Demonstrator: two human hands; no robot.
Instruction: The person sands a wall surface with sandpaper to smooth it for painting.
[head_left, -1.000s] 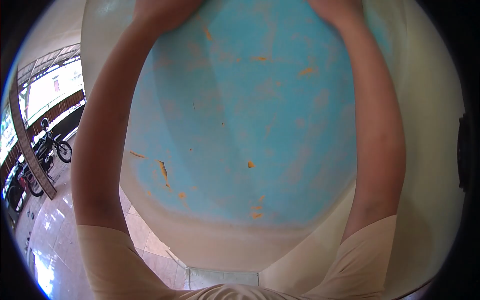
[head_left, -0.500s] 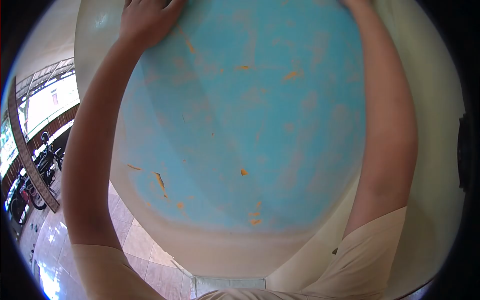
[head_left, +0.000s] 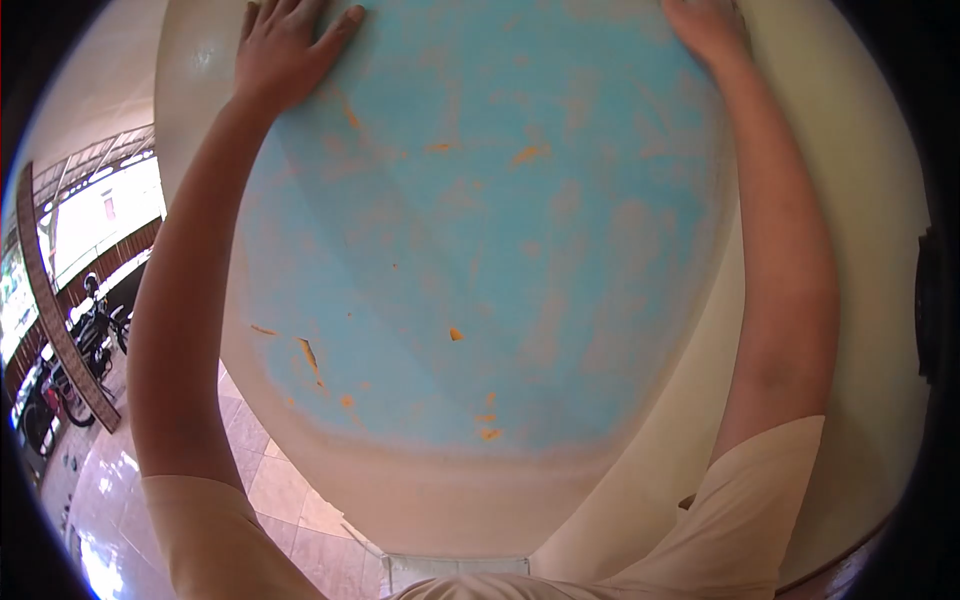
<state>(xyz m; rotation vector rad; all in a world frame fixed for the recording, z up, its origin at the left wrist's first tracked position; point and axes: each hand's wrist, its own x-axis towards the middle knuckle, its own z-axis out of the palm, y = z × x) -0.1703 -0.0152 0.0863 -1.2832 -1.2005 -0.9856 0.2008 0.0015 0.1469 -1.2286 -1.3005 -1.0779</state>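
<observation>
A large rounded panel [head_left: 470, 250] fills the middle of the head view, blue-green with a pale border, pinkish worn patches, and orange chips and marks. My left hand [head_left: 285, 50] rests on its upper left, palm down, fingers apart and thumb stretched out. On the upper right edge of the panel is my right hand [head_left: 710, 25], cut off by the top of the view. Its fingers are partly out of sight, and whether they curl round the edge is unclear.
At the left, motorcycles [head_left: 95, 310] stand beyond a slanted post [head_left: 60, 300]. Shiny floor tiles [head_left: 275, 480] show at the lower left. A pale wall-like surface [head_left: 870, 300] rises on the right, with a dark object [head_left: 925, 305] at the far edge.
The panel's marks have shifted left and its lower right edge has moved in from my right arm. Both hands sit slightly lower in view, with more of their fingers showing.
</observation>
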